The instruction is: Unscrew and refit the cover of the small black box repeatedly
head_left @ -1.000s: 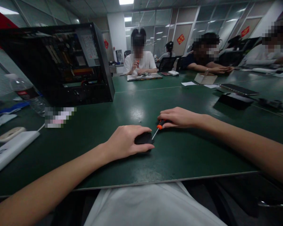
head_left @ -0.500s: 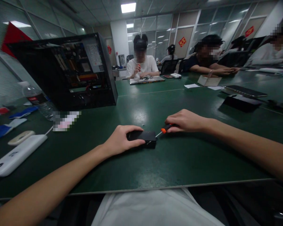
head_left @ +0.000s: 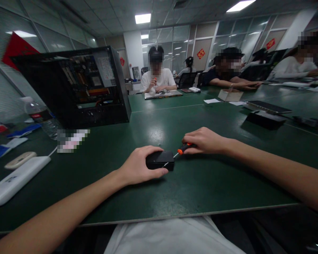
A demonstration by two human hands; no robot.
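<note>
At the centre of the frame, the left hand [head_left: 137, 165] clasps a small black box [head_left: 160, 160] on the green desk [head_left: 201, 183]; the right hand [head_left: 205, 141] has its grip closed on an orange-handled screwdriver [head_left: 180, 151], whose tip meets the box.

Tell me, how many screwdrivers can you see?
2. One orange-and-black screwdriver is in the right hand, tip at the small black box under the left hand. Another seems held by the person in white. More may be hidden.

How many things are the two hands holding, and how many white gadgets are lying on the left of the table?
Small black box under the left hand: 1
Orange-and-black screwdriver in the right hand: 1
Flat white gadgets on the green table: 1
Total: 3
</note>
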